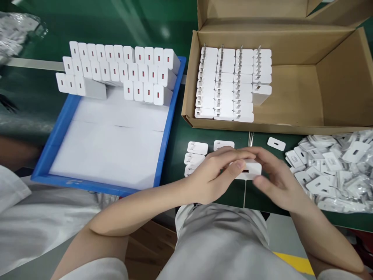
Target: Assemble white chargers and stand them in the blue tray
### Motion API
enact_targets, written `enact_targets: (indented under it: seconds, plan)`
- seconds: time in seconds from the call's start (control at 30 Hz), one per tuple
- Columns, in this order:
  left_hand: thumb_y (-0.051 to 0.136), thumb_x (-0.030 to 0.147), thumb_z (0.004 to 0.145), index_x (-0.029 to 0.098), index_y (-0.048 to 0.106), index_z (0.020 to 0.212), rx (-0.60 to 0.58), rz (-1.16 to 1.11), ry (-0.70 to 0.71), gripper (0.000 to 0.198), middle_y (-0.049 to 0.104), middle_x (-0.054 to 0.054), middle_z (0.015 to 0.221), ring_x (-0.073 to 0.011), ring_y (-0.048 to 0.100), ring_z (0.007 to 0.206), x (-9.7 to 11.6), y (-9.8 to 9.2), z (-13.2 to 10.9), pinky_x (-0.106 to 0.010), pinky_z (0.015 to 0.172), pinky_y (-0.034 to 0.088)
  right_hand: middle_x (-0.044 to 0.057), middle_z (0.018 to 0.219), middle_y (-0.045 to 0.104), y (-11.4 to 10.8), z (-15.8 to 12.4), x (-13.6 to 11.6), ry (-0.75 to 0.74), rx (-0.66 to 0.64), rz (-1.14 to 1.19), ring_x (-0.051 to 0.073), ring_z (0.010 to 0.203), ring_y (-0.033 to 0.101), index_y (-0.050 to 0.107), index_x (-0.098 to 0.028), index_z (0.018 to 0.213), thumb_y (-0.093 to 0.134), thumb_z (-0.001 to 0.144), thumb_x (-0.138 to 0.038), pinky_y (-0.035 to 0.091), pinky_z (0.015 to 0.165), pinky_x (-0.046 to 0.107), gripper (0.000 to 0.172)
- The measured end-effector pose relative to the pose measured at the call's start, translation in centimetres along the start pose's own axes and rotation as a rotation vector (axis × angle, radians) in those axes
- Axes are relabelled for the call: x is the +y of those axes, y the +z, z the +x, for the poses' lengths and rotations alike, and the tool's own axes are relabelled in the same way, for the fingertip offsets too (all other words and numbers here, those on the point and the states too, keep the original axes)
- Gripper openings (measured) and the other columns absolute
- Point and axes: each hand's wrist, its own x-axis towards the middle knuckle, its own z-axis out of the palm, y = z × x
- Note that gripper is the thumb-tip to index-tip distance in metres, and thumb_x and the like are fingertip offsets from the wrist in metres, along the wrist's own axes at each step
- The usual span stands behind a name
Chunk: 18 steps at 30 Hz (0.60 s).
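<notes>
1. The white block point(256, 170) has rounded corners and a dark slot point(246, 171) in its near face — it is over the green table point(175, 149), near the cardboard box point(276, 127).
2. The left hand point(214, 177) grips it, fingers closed over its top, thumb against its near face.
3. The right hand point(276, 179) curls around its right side — whether those fingers grip, I cannot tell.

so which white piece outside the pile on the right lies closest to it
The slotted plate beyond the right hand, near the cardboard box; the other loose pieces lie by the left hand, farther from the pile.
</notes>
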Motion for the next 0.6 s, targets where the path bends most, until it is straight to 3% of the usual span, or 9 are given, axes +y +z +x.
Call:
enact_targets:
  seconds: [0.13,0.37,0.5,0.6]
  plan:
    - [0.038,0.025,0.101,0.013,0.061,0.124,-0.026,-0.021,-0.001,0.034,0.065,-0.011,0.124,-0.0201,0.060,0.108,0.0,0.0,0.1,-0.035,0.096,0.045,0.001,0.084,0.063,0.9,0.3,0.0,0.000,0.041,0.100,0.018,0.073,0.059,0.055,-0.026,0.110,0.058,0.093,-0.037,0.050,0.068,0.030,0.020]
    - [0.036,0.027,0.102,0.016,0.061,0.126,-0.053,-0.036,0.020,0.036,0.064,-0.010,0.127,-0.0204,0.060,0.111,0.1,-0.2,0.1,-0.035,0.097,0.044,-0.004,0.064,0.050,1.3,0.1,0.1,0.019,0.112,0.222,0.013,0.054,0.044,0.057,-0.025,0.100,0.057,0.094,-0.038,0.044,0.061,0.028,0.014]
    - [0.037,0.029,0.102,0.015,0.062,0.126,-0.047,-0.039,-0.017,0.037,0.069,-0.010,0.114,-0.0192,0.062,0.101,-0.1,-0.2,0.0,-0.032,0.091,0.046,-0.005,0.058,0.043,1.9,-0.1,0.3,0.027,0.185,0.203,0.016,0.058,0.048,0.058,-0.025,0.096,0.058,0.093,-0.038,0.042,0.059,0.028,0.013]
    - [0.038,0.027,0.102,0.016,0.064,0.124,-0.045,-0.068,-0.036,0.036,0.068,-0.010,0.116,-0.0184,0.061,0.100,-0.1,-0.1,0.0,-0.032,0.091,0.045,-0.004,0.058,0.045,2.0,-0.2,0.3,0.042,0.198,0.193,0.019,0.068,0.054,0.059,-0.025,0.096,0.059,0.092,-0.039,0.043,0.062,0.030,0.015]
